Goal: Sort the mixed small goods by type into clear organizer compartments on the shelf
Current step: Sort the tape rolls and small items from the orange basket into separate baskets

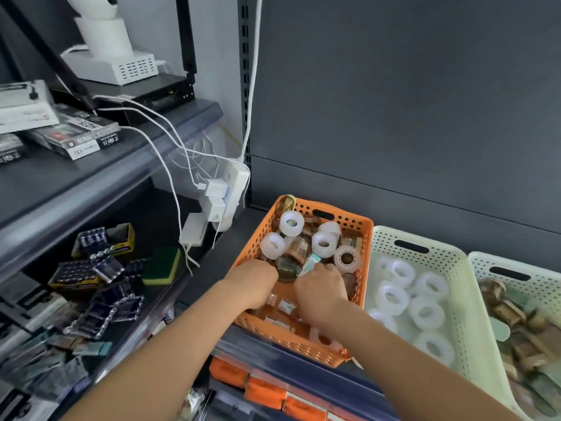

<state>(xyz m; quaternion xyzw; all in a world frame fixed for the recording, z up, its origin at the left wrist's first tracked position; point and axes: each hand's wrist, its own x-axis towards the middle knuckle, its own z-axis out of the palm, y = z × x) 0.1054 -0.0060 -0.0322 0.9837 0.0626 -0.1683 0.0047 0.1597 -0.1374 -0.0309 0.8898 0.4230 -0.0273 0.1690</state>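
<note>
Grip hidden from us: left hand [253, 282] and right hand [321, 291], fingers curled, buried in the orange basket [251, 238].
Mixed tape rolls [291, 223] and brown packets [299, 247] fill it; just beside, a pale green basket [383, 238] holds white rolls [391, 297].

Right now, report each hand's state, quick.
Left hand: fingers curled down into the orange perforated plastic basket; grip cannot be told.
Right hand: fingertips at a teal-and-white packet; hold cannot be told.

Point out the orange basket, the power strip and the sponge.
orange basket [349, 219], head view, back wall.
power strip [239, 178], head view, upper end.
sponge [164, 260], head view, green top.
</note>
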